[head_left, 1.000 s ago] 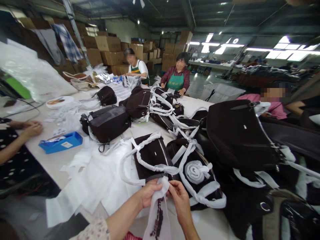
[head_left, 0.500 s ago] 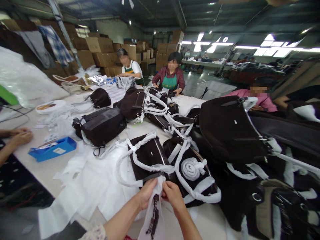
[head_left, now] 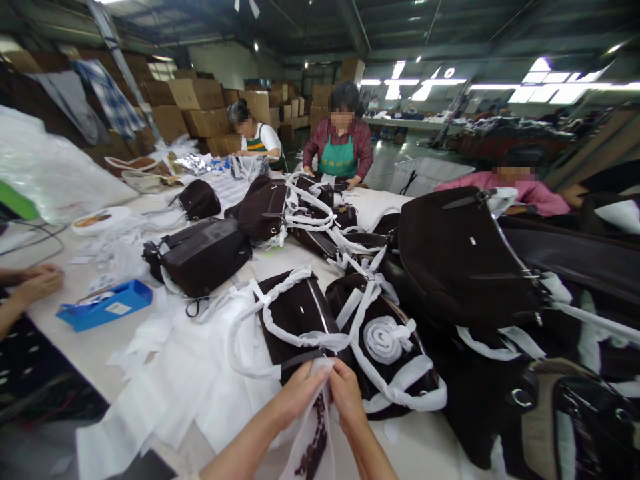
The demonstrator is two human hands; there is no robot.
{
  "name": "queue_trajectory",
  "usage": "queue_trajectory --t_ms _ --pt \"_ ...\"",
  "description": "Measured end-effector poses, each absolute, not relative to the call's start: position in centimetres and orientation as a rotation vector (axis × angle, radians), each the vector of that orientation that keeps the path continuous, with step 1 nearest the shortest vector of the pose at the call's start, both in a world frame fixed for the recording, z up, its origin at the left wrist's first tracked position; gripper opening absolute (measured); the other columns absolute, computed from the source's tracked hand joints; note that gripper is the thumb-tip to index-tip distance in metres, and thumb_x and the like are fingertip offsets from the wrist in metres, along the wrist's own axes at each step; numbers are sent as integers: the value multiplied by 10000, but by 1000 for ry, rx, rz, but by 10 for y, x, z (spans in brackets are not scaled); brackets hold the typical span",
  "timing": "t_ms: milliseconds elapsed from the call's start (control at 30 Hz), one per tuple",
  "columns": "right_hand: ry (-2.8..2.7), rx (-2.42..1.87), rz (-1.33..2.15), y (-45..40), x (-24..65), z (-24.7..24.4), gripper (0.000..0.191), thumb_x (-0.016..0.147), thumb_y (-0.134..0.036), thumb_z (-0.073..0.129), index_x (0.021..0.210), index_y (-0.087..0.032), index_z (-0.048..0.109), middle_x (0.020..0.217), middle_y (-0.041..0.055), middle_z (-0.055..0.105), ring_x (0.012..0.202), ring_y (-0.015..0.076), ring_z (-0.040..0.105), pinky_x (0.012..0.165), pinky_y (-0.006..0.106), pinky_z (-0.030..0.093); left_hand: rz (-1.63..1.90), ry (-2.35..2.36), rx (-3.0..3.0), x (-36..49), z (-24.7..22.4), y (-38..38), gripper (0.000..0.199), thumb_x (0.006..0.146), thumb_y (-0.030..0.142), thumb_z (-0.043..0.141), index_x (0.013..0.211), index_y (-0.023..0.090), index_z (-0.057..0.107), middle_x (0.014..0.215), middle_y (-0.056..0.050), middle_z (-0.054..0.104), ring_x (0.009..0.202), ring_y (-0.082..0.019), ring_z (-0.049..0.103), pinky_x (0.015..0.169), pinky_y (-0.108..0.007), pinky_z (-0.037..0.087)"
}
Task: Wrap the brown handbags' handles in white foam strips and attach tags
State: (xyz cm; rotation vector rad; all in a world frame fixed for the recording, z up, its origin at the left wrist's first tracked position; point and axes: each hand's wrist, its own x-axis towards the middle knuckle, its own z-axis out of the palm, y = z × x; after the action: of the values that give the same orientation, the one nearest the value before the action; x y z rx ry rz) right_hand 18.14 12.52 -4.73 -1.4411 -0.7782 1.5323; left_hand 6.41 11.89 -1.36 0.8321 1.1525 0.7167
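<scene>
My left hand (head_left: 300, 393) and my right hand (head_left: 347, 392) meet at the near side of a dark brown handbag (head_left: 293, 317). Both pinch the upper end of a thin, translucent white wrapping sheet (head_left: 327, 460). Inside the sheet's fold lies a dark, knobbly strip (head_left: 316, 437), perhaps a chain or strap, running down toward me. The handbag's handle (head_left: 280, 320) is wrapped in white. Beside it, to the right, another dark bag carries a coiled white roll (head_left: 383, 338) on top. My fingertips partly hide where the sheet is gripped.
Loose white sheets (head_left: 180, 387) spread to the left, near a blue tape dispenser (head_left: 107, 305). A large dark bag (head_left: 445, 260) and more bags pile up on the right. Co-workers sit around the table, one in a green apron (head_left: 339, 160); another person's hands (head_left: 37, 283) show at far left.
My right hand has come in against my left, and the fingertips now meet at the sheet's top. The dark strip has shifted slightly right with the sheet.
</scene>
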Motion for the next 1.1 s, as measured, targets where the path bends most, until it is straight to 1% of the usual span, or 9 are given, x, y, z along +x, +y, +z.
queue_trajectory --t_ms 100,200,300,400,533,633,833,1000,1100 --pt "-820 -1434 1514 127 184 -46 253 654 -419 644 622 -170 610 543 -46 518 538 113 434 506 222 357 705 1263 1190 61 2 123 334 641 293 744 952 186 687 936 -39 683 865 -216 580 781 -274 426" --pt "-839 -1419 1561 131 187 -44 350 662 -519 644 628 -172 616 518 -47 501 514 117 430 501 231 369 793 1403 1292 62 4 130 115 715 270 629 761 182 687 807 -41 678 792 -214 564 763 -279 410" --pt "-850 -1401 1630 133 187 -43 427 643 -598 641 632 -173 611 478 -54 458 462 109 403 464 235 363 834 1445 1171 62 -4 137 222 785 297 510 681 175 663 756 -47 668 759 -213 561 720 -284 400" --pt "-864 -1411 1653 134 187 -45 448 646 -617 638 606 -173 595 446 -65 399 424 92 362 430 221 324 799 1455 1011 59 -11 146 222 760 308 529 613 170 622 638 -26 616 649 -188 527 639 -277 373" --pt "-839 -1477 1671 136 189 -48 446 679 -628 600 649 -183 607 461 -51 446 423 108 423 444 235 382 911 1327 954 59 -14 160 65 670 222 606 624 176 601 621 7 573 623 -149 492 611 -250 351" --pt "-824 -1525 1718 139 193 -45 444 687 -630 587 674 -187 609 512 -23 526 468 139 508 504 275 457 935 1307 1051 63 -17 167 60 646 164 589 590 181 574 590 20 520 600 -130 443 568 -237 315" --pt "-860 -1483 1745 145 196 -38 456 658 -636 623 668 -180 603 518 -18 552 501 150 525 529 276 459 753 1347 1378 58 -19 176 103 718 157 485 648 175 558 637 18 529 647 -137 469 582 -241 323" --pt "-755 -1491 1796 145 195 -34 450 634 -618 683 727 -178 657 572 1 619 556 188 587 592 321 499 572 1378 1572 52 -21 183 118 731 159 498 619 170 534 639 23 509 651 -137 460 597 -257 309" --pt "-663 -1345 1871 137 193 -30 419 684 -566 689 829 -173 696 671 29 677 633 205 625 626 319 498 540 1399 1605 55 -24 183 118 755 177 478 647 178 524 670 21 504 657 -134 452 603 -259 309"
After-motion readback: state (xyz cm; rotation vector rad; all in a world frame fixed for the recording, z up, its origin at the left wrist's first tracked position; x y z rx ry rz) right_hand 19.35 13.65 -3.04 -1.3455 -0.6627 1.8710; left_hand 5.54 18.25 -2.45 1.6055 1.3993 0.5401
